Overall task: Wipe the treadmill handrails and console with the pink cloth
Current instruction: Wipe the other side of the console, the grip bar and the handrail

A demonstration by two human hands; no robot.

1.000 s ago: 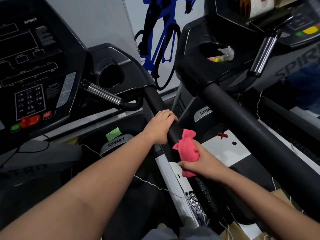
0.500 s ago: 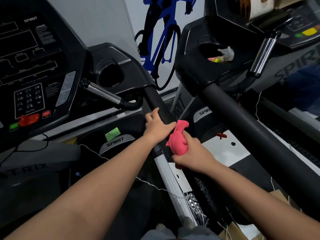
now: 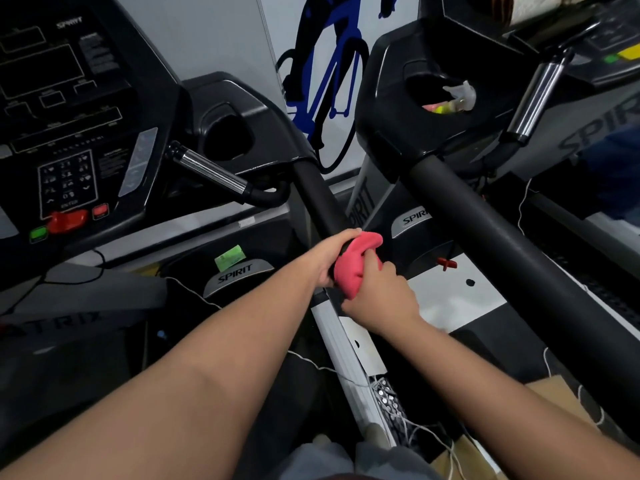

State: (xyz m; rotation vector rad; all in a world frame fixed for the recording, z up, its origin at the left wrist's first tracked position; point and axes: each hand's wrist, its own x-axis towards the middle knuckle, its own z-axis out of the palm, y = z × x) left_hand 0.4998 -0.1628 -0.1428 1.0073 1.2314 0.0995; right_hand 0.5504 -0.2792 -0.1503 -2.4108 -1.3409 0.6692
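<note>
Nearest to me, two bare forearms reach forward from the bottom edge, cut off below the elbow. My right hand (image 3: 379, 296) grips the pink cloth (image 3: 355, 265), its fingers curled round the bunched fabric; most of those fingers are hidden under the cloth. My left hand (image 3: 329, 258) wraps the black handrail (image 3: 313, 192) just beside the cloth, touching it; its fingertips curl over the rail's far side and I cannot see them. The cloth is a crumpled, bright pink wad pressed onto the handrail near the lower end of the rail's black part, one rounded fold sticking up at the top. The part of the rail under both hands is hidden.

Further off on the left, the treadmill console (image 3: 69, 133) shows a dark keypad with lettering too small to read, plus red and green buttons. To the right a second treadmill's thick handrail (image 3: 485, 233) crosses the view. Its cup holder (image 3: 443, 95) holds small pale and yellow items I cannot make out. Behind, a blue cyclist graphic (image 3: 322, 74) is cut off at the top.
</note>
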